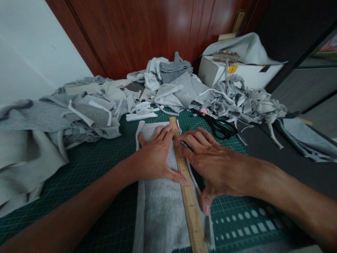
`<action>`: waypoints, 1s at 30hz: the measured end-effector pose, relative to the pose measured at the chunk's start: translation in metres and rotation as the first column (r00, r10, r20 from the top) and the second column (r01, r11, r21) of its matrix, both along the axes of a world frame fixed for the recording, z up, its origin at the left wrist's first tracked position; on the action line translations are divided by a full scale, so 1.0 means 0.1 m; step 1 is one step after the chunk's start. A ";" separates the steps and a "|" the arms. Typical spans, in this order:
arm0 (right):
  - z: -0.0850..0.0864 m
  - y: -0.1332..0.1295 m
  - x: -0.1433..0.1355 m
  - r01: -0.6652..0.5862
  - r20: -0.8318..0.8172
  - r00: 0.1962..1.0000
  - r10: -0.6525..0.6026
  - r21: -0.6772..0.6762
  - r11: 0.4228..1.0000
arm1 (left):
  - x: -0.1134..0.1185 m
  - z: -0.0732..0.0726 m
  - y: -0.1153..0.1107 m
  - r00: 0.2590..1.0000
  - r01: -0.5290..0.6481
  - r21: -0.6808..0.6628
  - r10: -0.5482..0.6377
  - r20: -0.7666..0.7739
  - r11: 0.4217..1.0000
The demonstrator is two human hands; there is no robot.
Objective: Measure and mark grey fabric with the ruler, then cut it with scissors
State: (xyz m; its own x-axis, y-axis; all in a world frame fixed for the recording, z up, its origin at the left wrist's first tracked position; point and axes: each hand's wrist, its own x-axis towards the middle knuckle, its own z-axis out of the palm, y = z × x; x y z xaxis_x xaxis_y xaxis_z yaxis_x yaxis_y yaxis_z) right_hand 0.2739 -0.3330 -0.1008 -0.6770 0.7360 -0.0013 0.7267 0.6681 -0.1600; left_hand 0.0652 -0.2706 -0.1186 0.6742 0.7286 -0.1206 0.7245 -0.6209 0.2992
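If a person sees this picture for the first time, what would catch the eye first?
Probably the wooden ruler, lying lengthwise on the grey cloth near the centre, with the left hand touching it and the right hand beside it. Then the black scissors beyond the right hand, and the fabric scraps heaped before the red-brown door.

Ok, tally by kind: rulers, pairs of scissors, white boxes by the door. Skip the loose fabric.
Wooden ruler: 1
Black scissors: 1
White box: 1
Total: 3
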 end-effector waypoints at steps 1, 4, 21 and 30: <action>-0.02 0.01 0.01 -0.016 -0.007 1.000 0.016 -0.013 1.000 | 0.00 0.00 0.00 1.000 0.001 0.001 -0.001 0.004 1.000; -0.07 0.03 0.04 -0.028 -0.007 1.000 0.028 -0.095 0.995 | -0.01 0.00 0.00 1.000 -0.007 -0.008 0.007 -0.005 1.000; -0.04 0.13 0.03 0.005 -0.033 0.999 -0.009 -0.126 0.992 | -0.02 0.01 0.00 1.000 -0.017 -0.018 0.017 -0.015 1.000; -0.03 0.10 0.03 0.032 0.001 0.999 -0.032 -0.148 0.989 | -0.01 0.02 0.00 0.999 -0.020 -0.024 0.019 -0.039 1.000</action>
State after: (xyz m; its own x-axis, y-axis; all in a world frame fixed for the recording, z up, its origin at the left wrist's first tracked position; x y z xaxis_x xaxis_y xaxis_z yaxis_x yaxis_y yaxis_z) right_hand 0.2766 -0.3226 -0.1043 -0.6534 0.7489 -0.1106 0.7468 0.6137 -0.2562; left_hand 0.0640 -0.2707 -0.1168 0.6543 0.7382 -0.1644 0.7479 -0.5994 0.2852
